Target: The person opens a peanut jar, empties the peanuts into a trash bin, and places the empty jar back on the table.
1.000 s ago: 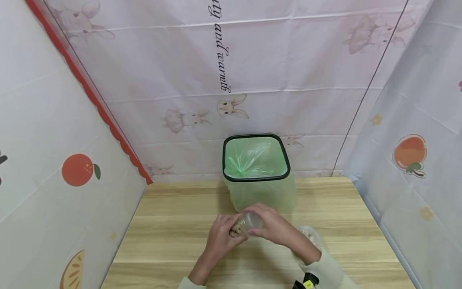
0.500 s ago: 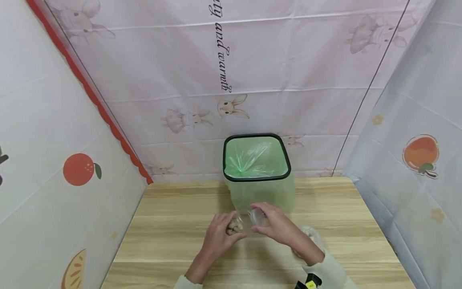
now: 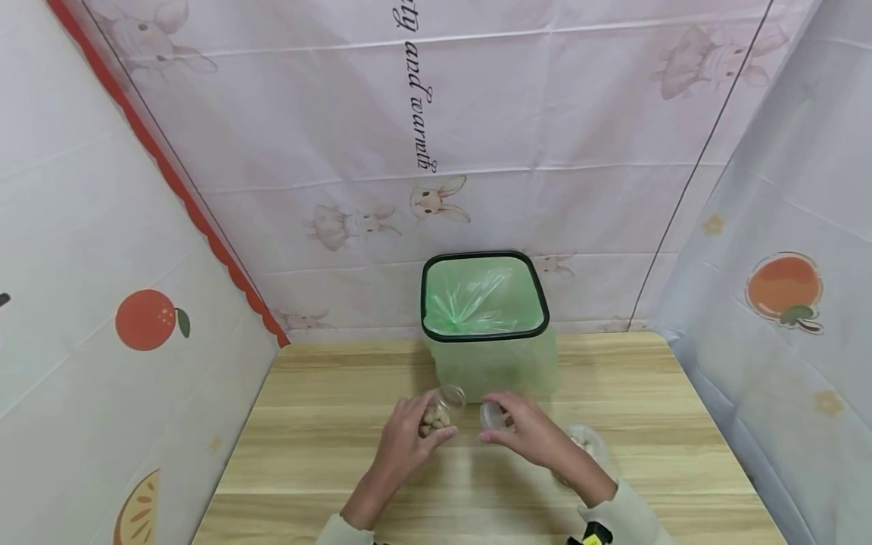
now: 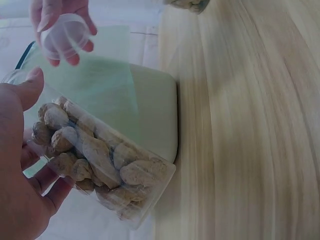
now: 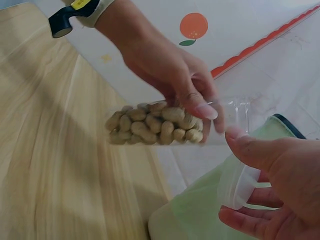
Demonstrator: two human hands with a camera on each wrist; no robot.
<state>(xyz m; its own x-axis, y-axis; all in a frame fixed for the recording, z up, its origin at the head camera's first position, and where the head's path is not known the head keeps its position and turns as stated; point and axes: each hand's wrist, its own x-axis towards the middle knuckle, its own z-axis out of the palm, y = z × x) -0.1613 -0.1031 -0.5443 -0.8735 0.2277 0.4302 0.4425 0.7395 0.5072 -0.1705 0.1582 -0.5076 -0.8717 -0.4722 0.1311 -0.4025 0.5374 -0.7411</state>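
My left hand (image 3: 402,437) grips a clear plastic jar (image 5: 150,125) partly filled with unshelled peanuts. Its mouth is uncovered and tilts away from me and to the right. In the left wrist view the peanuts (image 4: 95,150) lie toward the base, seen through the wall. A short way to the right, my right hand (image 3: 531,433) pinches a translucent round lid (image 5: 237,182) by its edge, apart from the jar. On the table, a second clear container (image 3: 587,440) holding pale pieces stands partly hidden behind my right forearm.
A light green bin (image 3: 497,367) with a black rim (image 3: 485,337) and a green bag liner (image 3: 470,295) stands just beyond my hands. Printed cloth (image 3: 354,121) hangs behind and on both sides of the wooden table (image 3: 327,409).
The lid has come off the jar. My left hand has drawn the jar left with its mouth now turned upward, while my right hand has moved slightly right with the lid.
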